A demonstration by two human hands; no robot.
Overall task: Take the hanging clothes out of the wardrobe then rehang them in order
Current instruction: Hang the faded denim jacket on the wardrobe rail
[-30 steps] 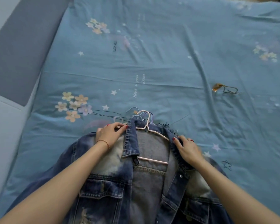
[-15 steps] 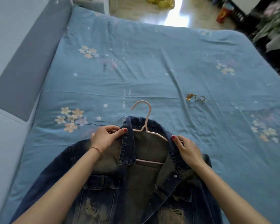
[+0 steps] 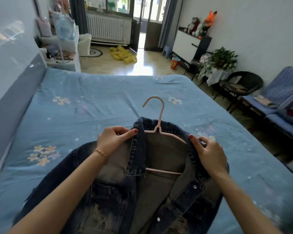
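Denim jacket [image 3: 139, 191] on a pink hanger [image 3: 159, 130], held up over the near edge of the bed [image 3: 91, 107], hook pointing up. Left hand [image 3: 112, 141] grip pinches the collar's left side; right hand [image 3: 208, 152] grip is closed on the right side. Blue flowered sheet w/ nothing else on it nearby.

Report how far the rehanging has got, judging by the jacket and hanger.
Done: the pink hanger is already inside the denim jacket, hook poking out above the collar. In hand: the left hand and right hand each pinch a side of the collar, holding the jacket up over the blue bed. Left: carrying it to the wardrobe, which is out of view, and hanging it. Other clothes cannot be judged.
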